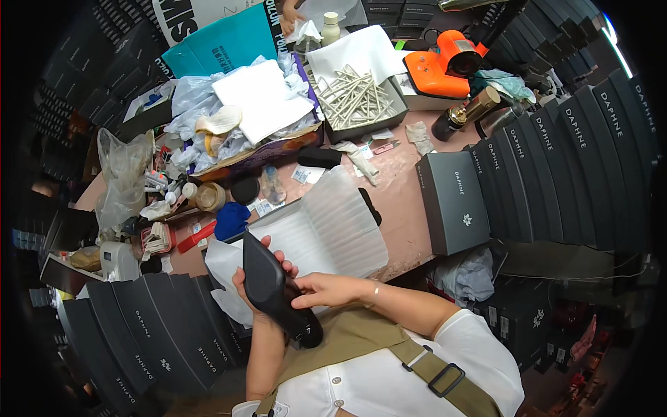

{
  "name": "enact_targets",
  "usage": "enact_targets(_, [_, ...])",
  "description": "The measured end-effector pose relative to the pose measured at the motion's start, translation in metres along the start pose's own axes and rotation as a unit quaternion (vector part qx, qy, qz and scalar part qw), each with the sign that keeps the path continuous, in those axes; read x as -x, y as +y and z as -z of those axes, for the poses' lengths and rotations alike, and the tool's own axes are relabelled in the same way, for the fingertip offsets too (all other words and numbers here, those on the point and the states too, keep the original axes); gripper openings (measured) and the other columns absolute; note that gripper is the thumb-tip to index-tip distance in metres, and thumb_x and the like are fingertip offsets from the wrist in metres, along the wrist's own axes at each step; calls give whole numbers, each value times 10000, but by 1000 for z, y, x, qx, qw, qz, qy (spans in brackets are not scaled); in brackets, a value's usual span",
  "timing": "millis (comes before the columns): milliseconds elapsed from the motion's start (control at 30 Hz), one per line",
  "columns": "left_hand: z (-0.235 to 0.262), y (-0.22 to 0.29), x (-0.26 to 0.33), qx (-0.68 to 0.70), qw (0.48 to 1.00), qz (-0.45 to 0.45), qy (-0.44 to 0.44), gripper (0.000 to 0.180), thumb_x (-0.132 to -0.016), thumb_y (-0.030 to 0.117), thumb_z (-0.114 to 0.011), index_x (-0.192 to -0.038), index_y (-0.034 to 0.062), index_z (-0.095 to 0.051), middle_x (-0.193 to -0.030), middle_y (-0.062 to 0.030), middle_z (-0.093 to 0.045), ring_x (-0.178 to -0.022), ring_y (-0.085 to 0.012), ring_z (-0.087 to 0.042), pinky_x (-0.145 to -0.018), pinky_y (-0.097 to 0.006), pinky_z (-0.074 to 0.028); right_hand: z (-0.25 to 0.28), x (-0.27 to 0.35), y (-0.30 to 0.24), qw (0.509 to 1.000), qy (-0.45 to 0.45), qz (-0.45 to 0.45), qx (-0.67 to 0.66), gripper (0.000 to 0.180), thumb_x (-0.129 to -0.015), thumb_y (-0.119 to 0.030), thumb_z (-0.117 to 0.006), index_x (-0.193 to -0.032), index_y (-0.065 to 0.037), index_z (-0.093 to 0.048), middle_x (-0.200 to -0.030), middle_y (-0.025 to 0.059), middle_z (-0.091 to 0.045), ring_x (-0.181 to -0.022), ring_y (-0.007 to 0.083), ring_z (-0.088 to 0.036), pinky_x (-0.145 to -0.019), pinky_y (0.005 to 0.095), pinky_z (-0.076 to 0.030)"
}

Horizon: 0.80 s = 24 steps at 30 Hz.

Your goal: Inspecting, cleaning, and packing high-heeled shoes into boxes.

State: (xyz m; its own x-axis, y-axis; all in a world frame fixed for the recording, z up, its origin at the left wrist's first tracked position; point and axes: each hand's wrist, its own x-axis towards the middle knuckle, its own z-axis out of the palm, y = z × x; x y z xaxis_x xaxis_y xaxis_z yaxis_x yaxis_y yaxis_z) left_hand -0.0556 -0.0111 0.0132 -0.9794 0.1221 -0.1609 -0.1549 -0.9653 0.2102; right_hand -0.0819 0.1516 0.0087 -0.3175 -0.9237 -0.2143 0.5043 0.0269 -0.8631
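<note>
A black pointed-toe shoe [264, 274] is held in front of my chest, its dark sole turned up and its toe pointing away from me. My left hand [242, 286] is wrapped round it from beneath, fingertips showing along its right edge. From the right, my right hand [321, 289] grips the shoe's rear half, thumb lying along its side. Just beyond my hands lies an open box lined with white wrapping paper [337, 233], spread out over the pink tabletop [406, 240]. A black item [372, 206] shows partly at the paper's right edge; its kind is unclear.
Dark shoe boxes [458, 201] stand in a row at the right, more shoe boxes [167, 326] at the lower left. Farther back are a box of pale paper rolls [358, 104], an orange device [445, 69], a carton of crumpled paper [243, 160] and a blue cloth [231, 221].
</note>
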Motion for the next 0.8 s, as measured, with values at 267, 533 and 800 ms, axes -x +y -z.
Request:
enact_targets(267, [-3, -4, -14, -98, 988, 60, 99, 771, -847, 471, -503, -1394, -34, -303, -1030, -256, -573, -837, -360, -639, -716, -453, -554, 278, 176, -101, 684, 523, -51, 506, 172, -806, -147, -641, -875, 5, -682, -871, 208, -671, -796, 356, -657, -680, 385, -508])
enact_targets(533, [-12, -44, -14, -108, 979, 85, 153, 759, -819, 443, -516, -1380, -29, -320, -1049, -260, -582, -885, -369, -642, -772, -473, -549, 495, 199, 20, 596, 430, -361, 574, 499, -566, -417, -849, -743, 24, -698, -750, 211, -677, -724, 338, -680, -675, 387, -539])
enact_targets(800, [-18, -35, -3, -71, 982, 45, 167, 722, -848, 425, -503, -1378, -36, -331, -1047, -239, -590, -911, -330, -639, -802, -430, -543, 434, 188, -15, 566, 402, -197, 692, 219, -756, -165, -639, -833, 31, -579, -873, 246, -596, -859, 421, -586, -719, 488, -475])
